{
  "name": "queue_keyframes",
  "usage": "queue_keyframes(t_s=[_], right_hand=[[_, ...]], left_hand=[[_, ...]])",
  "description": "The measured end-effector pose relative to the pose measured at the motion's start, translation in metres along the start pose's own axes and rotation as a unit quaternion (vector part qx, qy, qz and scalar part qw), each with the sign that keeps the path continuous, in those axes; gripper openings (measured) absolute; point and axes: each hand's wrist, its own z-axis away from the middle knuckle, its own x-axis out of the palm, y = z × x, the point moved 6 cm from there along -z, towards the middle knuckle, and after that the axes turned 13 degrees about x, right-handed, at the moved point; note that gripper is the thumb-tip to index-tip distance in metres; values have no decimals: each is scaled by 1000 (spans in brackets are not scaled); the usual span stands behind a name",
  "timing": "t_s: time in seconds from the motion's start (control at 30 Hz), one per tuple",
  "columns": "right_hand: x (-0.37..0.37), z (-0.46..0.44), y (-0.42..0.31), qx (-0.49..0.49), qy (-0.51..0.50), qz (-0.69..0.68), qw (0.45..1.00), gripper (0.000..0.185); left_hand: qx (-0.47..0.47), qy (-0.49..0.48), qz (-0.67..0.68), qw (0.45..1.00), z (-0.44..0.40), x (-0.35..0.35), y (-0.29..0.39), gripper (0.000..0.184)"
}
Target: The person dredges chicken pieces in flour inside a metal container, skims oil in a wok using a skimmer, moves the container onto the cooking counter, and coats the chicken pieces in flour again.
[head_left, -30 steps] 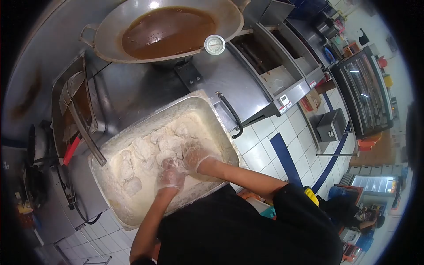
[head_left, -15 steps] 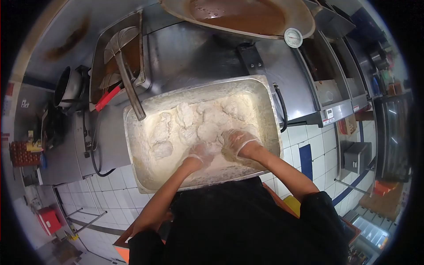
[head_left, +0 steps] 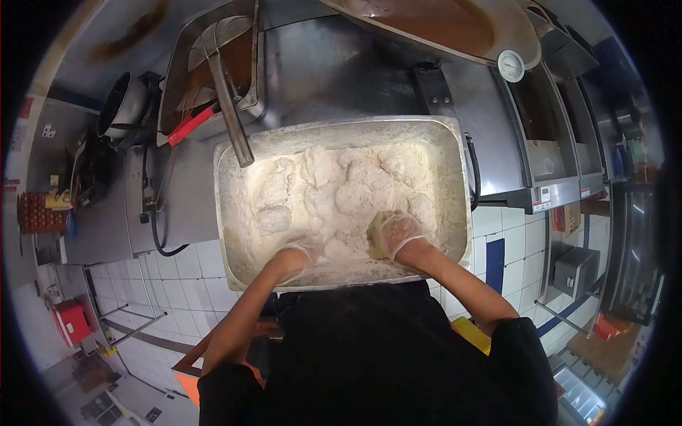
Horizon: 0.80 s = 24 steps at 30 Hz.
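Observation:
A large metal tray (head_left: pixel 462 177) holds pale flour with several coated pieces (head_left: pixel 361 195) in it. My left hand (head_left: pixel 302 252), in a clear plastic glove, is in the flour near the tray's front side, its fingers blurred and partly buried. To the right, my right hand (head_left: pixel 396 233), also gloved, is pushed into the flour with its fingertips hidden. A coated piece (head_left: pixel 419 207) lies just beyond the right hand, and another (head_left: pixel 274 219) rests left of the left hand. Whether either hand grips anything is hidden.
Behind the tray, a wide pan (head_left: pixel 526 35) of brown liquid has a dial thermometer (head_left: pixel 511 66) at its rim. At the back left, a deep container (head_left: pixel 170 92) holds strainers, with a metal handle (head_left: pixel 229 106) reaching over the tray's corner. Fryer wells (head_left: pixel 543 153) stand right.
The view has turned and shifted, so the tray appears level. My hands have moved apart, the left one toward the tray's front left; both remain in the flour.

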Motion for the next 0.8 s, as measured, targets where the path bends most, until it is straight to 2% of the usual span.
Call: queue_keyframes(t_s=[0.03,0.1,0.13,0.2,0.23,0.27,0.3,0.33,0.37,0.4,0.43,0.47,0.5,0.53,0.57,0.6,0.63,0.67,0.7,0.77,0.8], right_hand=[[-8,-2,-8,-3,0,0,1000,29],[-16,-4,-15,42,-81,-123,988,31],[-10,-5,-15,41,-81,-122,988,31],[12,-11,-19,24,-71,-136,988,42],[18,-13,-21,24,-70,-134,988,42],[30,-14,-22,40,-121,-148,981,38],[37,-16,-22,55,-171,-160,971,34],[25,-16,-21,53,-170,-157,971,34],[4,-13,-18,74,-200,-221,952,32],[-15,-8,-18,93,-232,-284,926,31],[-32,-2,-19,89,-235,-281,926,31],[-53,4,-20,76,-209,-370,902,32],[-65,6,-18,63,-180,-455,870,35],[-56,6,-13,63,-182,-454,870,35],[-45,2,-3,62,-127,-417,898,33],[-41,2,4,61,-71,-378,921,32],[-43,3,7,61,-71,-378,921,32],[-46,5,11,72,-51,-271,959,31],[-49,5,14,81,-31,-160,983,31],[-41,2,4,54,-52,-136,988,31],[-37,2,-3,28,-73,-113,991,31]], left_hand=[[0,40,-29,999,-4,1,6,38],[1,80,-57,995,-14,8,9,38],[-19,99,-53,994,-20,11,4,38],[-39,119,-51,991,-28,4,1,38],[-34,28,-72,996,-33,-1,7,36],[-29,-63,-93,993,-35,-1,11,35],[-29,-60,-93,993,-37,10,-2,35],[-40,-8,-16,999,-40,24,-24,34],[-46,46,62,996,-43,38,-44,34],[-100,25,132,986,-33,9,-19,33],[-159,9,199,967,-21,-24,9,33],[-220,-2,255,941,-8,-58,39,33],[-188,35,199,961,-12,-38,21,33],[-159,73,136,975,-15,-19,5,33],[-93,145,9,985,-18,-13,1,34],[-93,144,11,985,-20,-21,11,34],[-70,174,-1,982,-24,-46,36,34],[-46,204,-14,978,-30,-67,58,34],[-45,205,-14,978,-36,-77,71,34],[38,94,-193,976,-56,-79,102,32],[40,95,-194,976,-64,-73,107,32]])
